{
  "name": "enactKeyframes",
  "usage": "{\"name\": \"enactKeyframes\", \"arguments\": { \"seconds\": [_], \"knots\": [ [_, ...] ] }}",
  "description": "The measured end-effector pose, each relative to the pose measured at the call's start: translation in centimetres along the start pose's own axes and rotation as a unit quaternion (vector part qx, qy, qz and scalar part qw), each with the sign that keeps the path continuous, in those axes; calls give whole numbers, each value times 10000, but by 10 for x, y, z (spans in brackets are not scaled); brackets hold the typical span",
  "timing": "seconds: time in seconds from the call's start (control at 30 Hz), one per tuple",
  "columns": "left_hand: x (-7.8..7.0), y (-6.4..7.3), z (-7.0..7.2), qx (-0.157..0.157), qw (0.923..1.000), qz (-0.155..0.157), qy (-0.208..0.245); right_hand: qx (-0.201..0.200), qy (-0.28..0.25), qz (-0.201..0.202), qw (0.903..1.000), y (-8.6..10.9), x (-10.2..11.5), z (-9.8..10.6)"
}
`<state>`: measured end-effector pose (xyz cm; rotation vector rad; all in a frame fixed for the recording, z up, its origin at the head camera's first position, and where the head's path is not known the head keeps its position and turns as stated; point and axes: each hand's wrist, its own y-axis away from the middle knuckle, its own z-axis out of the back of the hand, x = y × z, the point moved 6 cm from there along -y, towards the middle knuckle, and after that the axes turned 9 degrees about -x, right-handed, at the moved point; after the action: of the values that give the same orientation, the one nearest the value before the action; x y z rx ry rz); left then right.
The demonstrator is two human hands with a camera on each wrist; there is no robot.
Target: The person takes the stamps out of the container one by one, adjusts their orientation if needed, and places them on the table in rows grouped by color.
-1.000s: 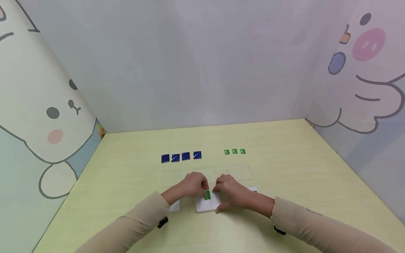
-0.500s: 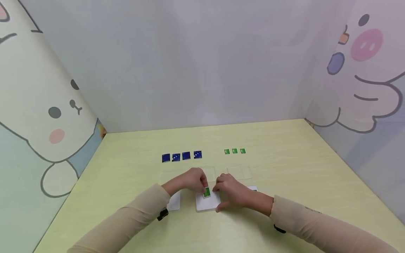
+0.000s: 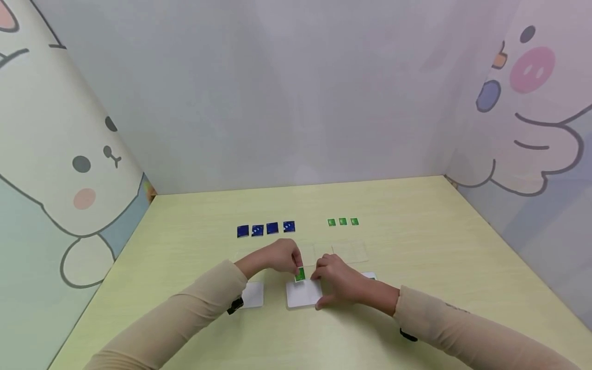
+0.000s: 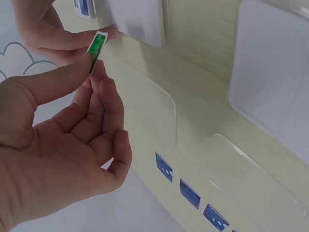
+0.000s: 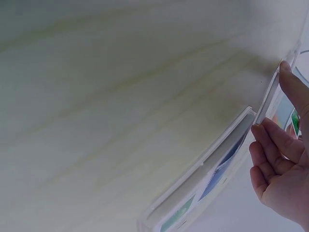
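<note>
Head view: middle white case (image 3: 303, 294) lies flat on the pale wood-look table (image 3: 296, 341); all places go by this case, near and far as the wearer sees it. Left hand (image 3: 283, 255) is at its far edge, pinching a small white-bordered green card (image 3: 300, 274) between thumb and forefinger. Left wrist view has the card tilted, thumb on one face, remaining fingers loosely bent with nothing in them. Card's lower edge lines up with the case's far edge; can't tell if they touch. Right hand (image 3: 342, 280) grips the case's right side, thumb at the near corner, forefinger toward the far one; right wrist view shows the side between those two tips, other fingers bent.

Left of the middle case, well apart: left white case (image 3: 253, 295), partly behind the left forearm. Right of it: right white case (image 3: 370, 276), mostly hidden by the right hand; right wrist view shows blue and green pieces in it. Just beyond the middle case: clear plastic covers (image 3: 350, 252), partly covered by the left arm. Farther beyond, mostly leftward: row of four dark blue cards (image 3: 272, 228). Beyond and rightward: three small green cards (image 3: 343, 221) in a row.
</note>
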<state>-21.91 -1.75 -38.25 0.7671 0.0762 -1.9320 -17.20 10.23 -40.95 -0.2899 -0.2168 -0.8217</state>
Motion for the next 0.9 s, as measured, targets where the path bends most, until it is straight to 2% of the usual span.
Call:
{"name": "enactKeyframes", "arguments": {
  "seconds": [0.33, 0.53, 0.7, 0.9],
  "knots": [
    [-1, -2, 0, 12, 10000, -10, 7, 42, -200, -37, 9998, 5, 1, -7],
    [-2, -5, 8, -174, 9998, -114, 13, -13, -91, 88, 9999, 3, 1, -4],
    [-1, -9, 17, -168, 9998, -89, 32, -108, -20, 213, 9997, 2, 2, 1],
    [1, -13, 25, -144, 9998, -114, -121, -63, 4, 172, 9998, 2, 2, 1]
  ]
}}
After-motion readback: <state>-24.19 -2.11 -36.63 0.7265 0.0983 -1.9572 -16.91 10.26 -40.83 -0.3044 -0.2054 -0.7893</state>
